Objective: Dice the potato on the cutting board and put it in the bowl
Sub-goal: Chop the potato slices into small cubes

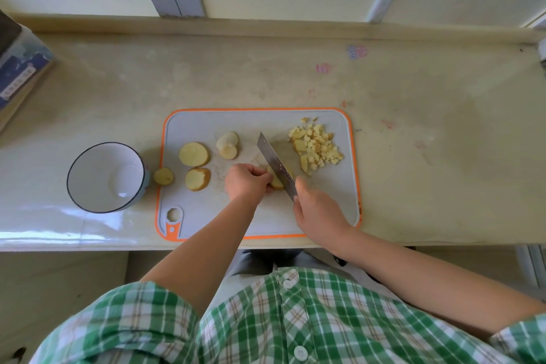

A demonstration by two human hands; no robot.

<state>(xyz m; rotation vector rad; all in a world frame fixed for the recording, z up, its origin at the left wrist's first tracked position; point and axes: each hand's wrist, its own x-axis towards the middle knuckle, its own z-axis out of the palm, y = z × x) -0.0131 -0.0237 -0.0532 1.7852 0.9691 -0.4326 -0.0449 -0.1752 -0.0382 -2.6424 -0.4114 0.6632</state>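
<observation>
Head view: your left hand [248, 180] is curled on the potato piece [276, 182] mid cutting board [206, 210]. Your right hand [319, 213] grips the knife [276, 164], blade just right of those fingers, running near-to-far. The bowl [97, 162] waits off the board's left.

no text clear enough to read, box [20, 68] at the left edge with a pale strip of small print, too blurred to make out, faint purple and pink stamp marks [357, 52] on the worktop [206, 83], illegible
</observation>
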